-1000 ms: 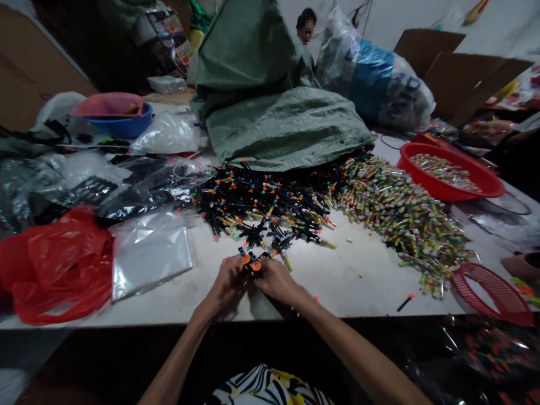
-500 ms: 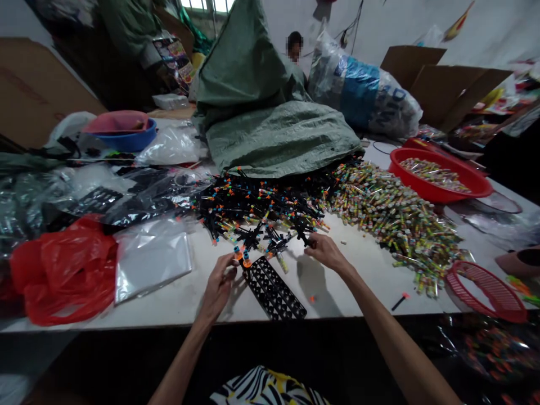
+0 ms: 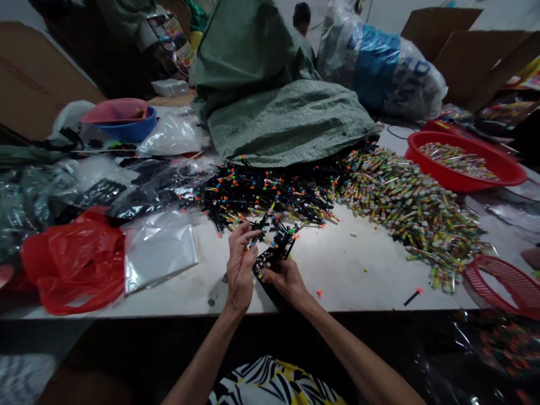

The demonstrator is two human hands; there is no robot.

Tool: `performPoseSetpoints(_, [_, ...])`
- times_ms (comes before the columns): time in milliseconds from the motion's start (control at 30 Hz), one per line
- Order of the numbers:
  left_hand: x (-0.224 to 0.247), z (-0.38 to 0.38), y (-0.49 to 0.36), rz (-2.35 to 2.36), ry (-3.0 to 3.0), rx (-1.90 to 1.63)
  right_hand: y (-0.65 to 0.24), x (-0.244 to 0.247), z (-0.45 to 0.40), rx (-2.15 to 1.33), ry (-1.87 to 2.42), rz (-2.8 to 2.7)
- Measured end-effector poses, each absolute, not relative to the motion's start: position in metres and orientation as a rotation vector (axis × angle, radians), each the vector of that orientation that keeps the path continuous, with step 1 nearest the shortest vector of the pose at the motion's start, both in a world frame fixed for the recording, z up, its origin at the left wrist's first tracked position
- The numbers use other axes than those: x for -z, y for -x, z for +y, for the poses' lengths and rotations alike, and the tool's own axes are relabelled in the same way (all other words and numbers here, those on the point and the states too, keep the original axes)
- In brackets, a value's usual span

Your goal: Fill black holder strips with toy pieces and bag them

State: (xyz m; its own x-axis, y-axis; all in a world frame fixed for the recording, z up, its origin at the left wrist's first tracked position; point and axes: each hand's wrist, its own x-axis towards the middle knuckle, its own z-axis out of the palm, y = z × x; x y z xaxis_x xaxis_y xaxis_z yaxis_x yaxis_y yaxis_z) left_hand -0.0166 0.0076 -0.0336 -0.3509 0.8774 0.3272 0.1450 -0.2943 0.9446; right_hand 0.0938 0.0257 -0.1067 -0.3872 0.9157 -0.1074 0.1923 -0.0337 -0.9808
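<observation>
A black plastic lattice strip (image 3: 265, 261) stands tilted between my hands, with small black sprigs carrying orange and blue tips at its upper end. My right hand (image 3: 284, 279) grips its lower part. My left hand (image 3: 240, 261) curls its fingers against the upper part, close to the tips. Beyond both hands lies a heap of black pieces with orange and blue tips (image 3: 257, 197). To its right spreads a wide heap of multicoloured wrapped tubes (image 3: 405, 208). The strip's lower end is hidden behind my right hand.
The white table's front edge (image 3: 169, 315) runs below my arms. A red basin of tubes (image 3: 464, 163), a red mesh lid (image 3: 506, 284), a red bag (image 3: 76, 264), a clear bag (image 3: 160, 250) and a green sack (image 3: 287, 121) surround the work area. A person (image 3: 301, 19) stands behind.
The black lattice strip has risen from the table into both hands. My right hand has moved in from the heap's edge to grip it, and my left hand has closed in beside it.
</observation>
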Motion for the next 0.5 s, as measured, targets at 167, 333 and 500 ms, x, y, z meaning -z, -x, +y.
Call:
performPoseSetpoints(167, [0.033,0.008,0.015,1.397,-1.323,-1.654,-0.081,0.106,0.012,-0.874,1.355,-2.189])
performPoseSetpoints(333, [0.021,0.005,0.017,1.453,-1.402,-1.607,-0.094,0.084,0.024,-0.741,1.271,-2.483])
performPoseSetpoints(500, [0.009,-0.004,0.015,1.65,-1.666,-1.571,-0.145,0.054,0.102,-0.235,1.645,-2.624])
